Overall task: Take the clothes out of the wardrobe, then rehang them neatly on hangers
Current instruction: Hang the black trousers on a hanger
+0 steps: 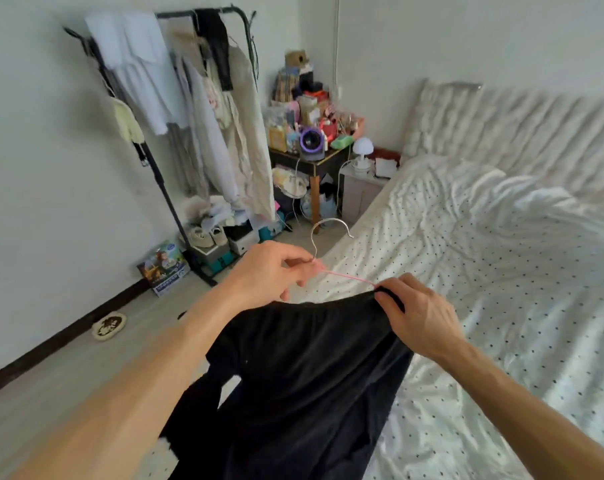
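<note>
A: Where is the black garment (304,375) right now?

B: Held up in the air between the person and the bed (501,271). It hangs from its gathered waistband (328,303), and the cloth falls out of view at the bottom. I can't tell whether it's trousers or a skirt.

A: And the hanger?

B: The pink hanger (349,276) sits just above the waistband, with its metal hook (331,223) pointing up. The left hand (269,268) pinches it at the neck below the hook. The right hand (418,317) has thumb and fingers curled round the waistband's right end, right at the tip of the hanger's arm.

A: So what could go wrong?

B: I'd say the waistband isn't properly seated. Only one thin arm shows, and the hand and cloth hide the far side. If the right hand lets go first, the elastic could snap inward, slide down the sloping wire and drop to the floor (86,375).

A: Anything else?

B: A two-finger pinch is a weak hold. The cloth's weight could tip the hanger, and then it would hang crooked instead of neat.

A: And carrying it across?

B: The clothes rack (164,188) by the wall is well apart from here and crowded. The hook could catch on a neighbouring garment.
</note>
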A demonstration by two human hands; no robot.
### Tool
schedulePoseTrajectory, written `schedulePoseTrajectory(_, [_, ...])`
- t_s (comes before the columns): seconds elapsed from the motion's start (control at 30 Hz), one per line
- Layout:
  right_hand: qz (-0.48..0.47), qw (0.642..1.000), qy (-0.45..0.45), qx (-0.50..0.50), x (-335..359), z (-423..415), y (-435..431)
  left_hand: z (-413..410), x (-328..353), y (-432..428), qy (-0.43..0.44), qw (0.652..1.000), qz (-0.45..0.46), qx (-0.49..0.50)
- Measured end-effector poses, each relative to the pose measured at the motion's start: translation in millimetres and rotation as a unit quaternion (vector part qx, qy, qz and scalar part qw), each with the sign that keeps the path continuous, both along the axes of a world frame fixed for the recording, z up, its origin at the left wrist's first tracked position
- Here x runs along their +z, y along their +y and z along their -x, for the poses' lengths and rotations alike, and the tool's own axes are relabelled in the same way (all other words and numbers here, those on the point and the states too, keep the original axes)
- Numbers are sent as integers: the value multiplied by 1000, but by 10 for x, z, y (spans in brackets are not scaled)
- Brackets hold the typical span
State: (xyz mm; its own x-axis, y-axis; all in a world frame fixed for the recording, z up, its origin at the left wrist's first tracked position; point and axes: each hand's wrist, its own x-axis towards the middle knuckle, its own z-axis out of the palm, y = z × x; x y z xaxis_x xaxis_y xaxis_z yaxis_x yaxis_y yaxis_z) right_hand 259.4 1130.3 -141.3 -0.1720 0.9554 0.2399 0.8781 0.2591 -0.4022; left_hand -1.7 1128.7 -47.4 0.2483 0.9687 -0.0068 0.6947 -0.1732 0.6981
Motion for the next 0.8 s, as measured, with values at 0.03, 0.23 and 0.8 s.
schedulePoseTrajectory(0.03, [-10, 1000, 16, 16, 175, 25, -92, 24, 210, -243, -11, 1000, -2, 17])
schedulePoseTrajectory(0.23, [-120, 976, 158, 93, 963, 90, -1122, -55, 1074, -1817, -84, 981, -51, 169])
schedulePoseTrajectory(0.8, [201, 812, 311, 451, 1351, 942, -4500, -181, 1119, -5357, -89, 903, -97, 409])
